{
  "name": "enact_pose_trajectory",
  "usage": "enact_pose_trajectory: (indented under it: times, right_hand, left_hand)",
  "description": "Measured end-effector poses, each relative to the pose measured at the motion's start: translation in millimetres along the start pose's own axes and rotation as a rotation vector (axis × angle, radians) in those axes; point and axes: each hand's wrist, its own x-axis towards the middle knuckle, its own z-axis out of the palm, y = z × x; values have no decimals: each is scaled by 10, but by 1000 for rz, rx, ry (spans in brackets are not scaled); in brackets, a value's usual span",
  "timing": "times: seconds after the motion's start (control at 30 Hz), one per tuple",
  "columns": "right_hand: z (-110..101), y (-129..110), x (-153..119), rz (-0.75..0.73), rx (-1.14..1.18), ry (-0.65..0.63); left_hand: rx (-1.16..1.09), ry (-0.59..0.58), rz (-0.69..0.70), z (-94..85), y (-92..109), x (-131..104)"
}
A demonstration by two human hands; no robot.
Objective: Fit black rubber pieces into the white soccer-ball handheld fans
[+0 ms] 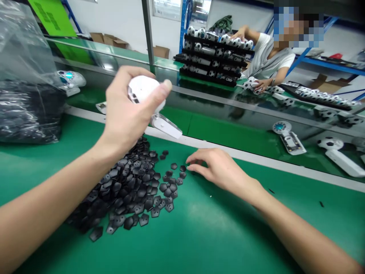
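Observation:
My left hand (125, 102) is wrapped round a white round-headed device (144, 89), held above the green mat, its pale handle pointing down to the right. Below it lies a large heap of black pentagon pieces (128, 186), with looser ones at its right side. Over the mat, my right hand (211, 165) has its thumb and index finger curved toward each other beside a black pentagon piece (183, 168). A small gap shows between those fingertips, and nothing is visible in them.
A plastic bag of black pieces (28, 110) stands at the left. Beyond the white edge strip (245, 161), a green conveyor (236, 135) carries white devices. Across it, a person (270, 57) handles ball-patterned devices beside stacked black trays (211, 57).

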Motion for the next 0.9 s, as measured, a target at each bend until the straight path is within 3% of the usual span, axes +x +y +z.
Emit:
enact_pose_trajectory:
  times: [0.1, 0.33, 0.4, 0.5, 0.57, 0.63, 0.73, 0.9]
  right_hand:
    - [99, 17, 47, -20, -3, 10]
    - [210, 75, 70, -46, 129, 43]
    - [216, 81, 49, -166, 63, 149]
    - [147, 62, -22, -474, -174, 483]
    - [44, 31, -87, -636, -288, 610]
    - [-73, -9, -146, -660, -294, 543]
    - [-190, -62, -187, -569, -278, 359]
    - [-204, -37, -137, -620, -427, 382]
  left_hand:
    - [-26, 4, 89, 83, -134, -30]
    - [-11, -115, 29, 171, -183, -89]
    - [-11, -121, 28, 167, -171, -93]
    - [-15, -135, 28, 159, -156, -98]
    - [-18, -157, 29, 150, -142, -104]
    - [-15, -185, 37, 139, -125, -111]
    - [-10, -212, 56, 119, -112, -117]
    - [-5, -205, 47, 94, -134, -106]
